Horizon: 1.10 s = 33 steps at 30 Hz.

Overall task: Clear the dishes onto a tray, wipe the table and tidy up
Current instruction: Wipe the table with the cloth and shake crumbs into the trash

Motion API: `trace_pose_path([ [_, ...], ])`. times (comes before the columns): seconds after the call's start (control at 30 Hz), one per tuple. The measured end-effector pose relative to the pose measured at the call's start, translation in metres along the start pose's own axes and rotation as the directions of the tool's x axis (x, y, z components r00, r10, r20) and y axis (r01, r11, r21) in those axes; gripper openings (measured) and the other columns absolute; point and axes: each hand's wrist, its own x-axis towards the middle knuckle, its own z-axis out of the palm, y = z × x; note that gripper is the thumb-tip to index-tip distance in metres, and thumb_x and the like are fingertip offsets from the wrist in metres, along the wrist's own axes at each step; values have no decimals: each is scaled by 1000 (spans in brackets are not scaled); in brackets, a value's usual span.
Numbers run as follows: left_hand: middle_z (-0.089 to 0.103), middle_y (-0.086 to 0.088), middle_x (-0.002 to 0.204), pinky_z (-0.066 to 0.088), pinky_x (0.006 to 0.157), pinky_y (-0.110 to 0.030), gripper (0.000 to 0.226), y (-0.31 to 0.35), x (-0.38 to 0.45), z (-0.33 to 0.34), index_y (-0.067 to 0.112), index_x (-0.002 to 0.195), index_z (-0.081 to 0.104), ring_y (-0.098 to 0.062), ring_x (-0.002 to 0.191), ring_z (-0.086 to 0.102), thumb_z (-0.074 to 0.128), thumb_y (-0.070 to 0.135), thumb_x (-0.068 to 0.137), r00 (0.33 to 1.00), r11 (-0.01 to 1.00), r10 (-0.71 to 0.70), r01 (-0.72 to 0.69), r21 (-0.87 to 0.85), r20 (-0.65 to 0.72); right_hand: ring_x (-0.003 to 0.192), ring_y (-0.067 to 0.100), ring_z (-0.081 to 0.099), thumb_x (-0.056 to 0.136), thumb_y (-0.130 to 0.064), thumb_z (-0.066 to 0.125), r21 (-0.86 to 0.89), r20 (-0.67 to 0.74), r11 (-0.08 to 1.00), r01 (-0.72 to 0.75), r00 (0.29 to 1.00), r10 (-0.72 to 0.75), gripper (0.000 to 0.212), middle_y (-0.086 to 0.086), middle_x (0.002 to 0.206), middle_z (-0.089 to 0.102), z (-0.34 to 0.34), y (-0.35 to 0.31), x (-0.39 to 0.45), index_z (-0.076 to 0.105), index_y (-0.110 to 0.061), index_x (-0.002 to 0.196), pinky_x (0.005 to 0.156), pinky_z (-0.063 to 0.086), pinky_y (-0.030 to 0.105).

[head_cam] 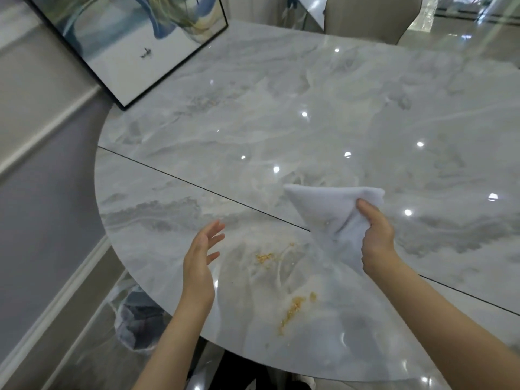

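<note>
Crumbs (292,308) are lying nearest the person on the tabletop (281,108), a yellow smear with a 2nd patch (264,257) just beyond it. Both patches are sitting between the hands, below and left of the white cloth (329,212). Right hand (375,237) is holding the cloth bunched and raised, fingers (365,206) curled round its folds, and looks slightly nearer the crumbs. Left hand (201,256) is hovering left of the crumbs, fingers spread, holding nothing. Wiping probably means lowering the cloth toward the crumbs.
</note>
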Motion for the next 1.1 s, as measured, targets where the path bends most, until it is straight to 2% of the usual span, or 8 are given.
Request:
trace_pose_path([
  [0.17, 60, 3, 123, 43, 96, -38, 37, -3, 10, -2, 23, 121, 56, -14, 114, 56, 24, 27, 102, 1000, 1000, -14, 14, 23, 19, 73, -5, 64, 98, -9, 35, -278, -30, 940, 195, 977, -212, 26, -14, 73, 68, -18, 11, 11, 58, -18, 87, 66, 48, 11],
  [0.23, 60, 1, 124, 43, 96, -39, 37, -5, 14, -3, 21, 122, 56, -16, 114, 56, 25, 26, 102, 999, 999, -31, 30, 24, 27, 97, 11, 61, 98, -10, 39, -398, 1, 907, 135, 989, -147, 18, 0, 93, 62, -24, 26, 12, 57, -12, 99, 79, 48, 20],
  [0.3, 60, -1, 125, 43, 96, -39, 37, -7, 20, -4, 21, 122, 56, -16, 114, 57, 26, 25, 102, 998, 999, -47, 45, 24, 45, 118, 24, 48, 93, -22, 48, -565, 47, 819, 103, 995, -93, 32, 10, 118, 55, -29, 46, 12, 54, -5, 119, 99, 39, 36],
  [0.33, 61, 0, 125, 43, 96, -39, 36, -7, 23, -4, 22, 121, 57, -16, 114, 57, 26, 25, 102, 997, 998, -49, 47, 32, 56, 121, 22, 45, 87, -30, 49, -637, 99, 759, 134, 991, -92, 46, 6, 124, 53, -29, 54, 10, 53, -5, 126, 104, 34, 34],
  [0.4, 61, 3, 124, 44, 95, -37, 36, -8, 32, -6, 23, 120, 57, -14, 114, 57, 25, 25, 102, 995, 998, -45, 41, 56, 91, 122, 15, 45, 82, -34, 40, -690, 200, 690, 218, 974, -108, 56, -2, 128, 53, -22, 69, 3, 53, -11, 132, 105, 31, 26],
  [0.6, 64, 4, 119, 44, 92, -36, 34, -11, 59, -2, 22, 120, 59, -14, 111, 59, 30, 24, 101, 981, 995, -90, 82, 56, 174, 126, 10, 48, 88, -24, 38, -701, 299, 659, 274, 951, -76, 46, 1, 133, 56, -29, 83, -21, 55, -12, 128, 109, 30, 23],
  [0.8, 65, 6, 113, 43, 87, -31, 31, -3, 81, 4, 26, 115, 60, -14, 107, 60, 32, 22, 101, 932, 993, -109, 86, 80, 347, 122, -7, 47, 92, -17, 40, -660, 124, 723, 203, 979, -162, 34, -2, 131, 56, -30, 109, -70, 56, -16, 122, 103, 29, 8],
  [1.1, 62, 1, 121, 43, 88, -30, 32, 10, 86, -2, 24, 119, 56, -11, 106, 59, 30, 27, 101, 805, 993, -39, -37, 115, 592, 127, 7, 47, 95, -7, 39, -552, -178, 812, 190, 925, -337, 35, 3, 135, 54, -3, 153, -121, 54, -13, 126, 111, 31, 25],
])
